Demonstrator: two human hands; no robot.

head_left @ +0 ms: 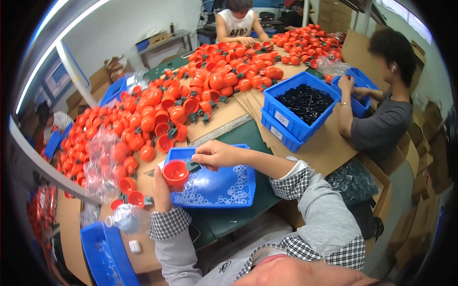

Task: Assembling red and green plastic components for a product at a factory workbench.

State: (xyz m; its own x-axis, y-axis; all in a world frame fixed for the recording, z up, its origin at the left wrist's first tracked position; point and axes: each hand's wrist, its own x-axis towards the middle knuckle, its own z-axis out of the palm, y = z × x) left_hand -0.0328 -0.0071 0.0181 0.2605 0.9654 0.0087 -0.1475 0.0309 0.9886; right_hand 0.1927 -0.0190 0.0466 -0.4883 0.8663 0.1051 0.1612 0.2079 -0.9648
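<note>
A round, hollow red cup (175, 172) is held by my left hand (161, 191), its fingers closed around the cup's left side. The cup's mouth faces up, and a dark green clip-like piece (192, 166) sticks out from its right side. My right hand (218, 154) pinches at that green piece; anything smaller between the fingertips is hidden. Both hands are over a shallow blue tray (210, 179) scattered with small clear-white rings (240, 187). Several similar red cups with green pieces (136, 198) lie just left of my left hand.
A big heap of red cups (217, 81) spreads over the table's far side. Stacked blue bins (286, 125) hold small black parts (305, 102). At near left are a clear bottle (131, 219), a white case (135, 246) and a blue bin (90, 238). A co-worker (386, 95) sits at right.
</note>
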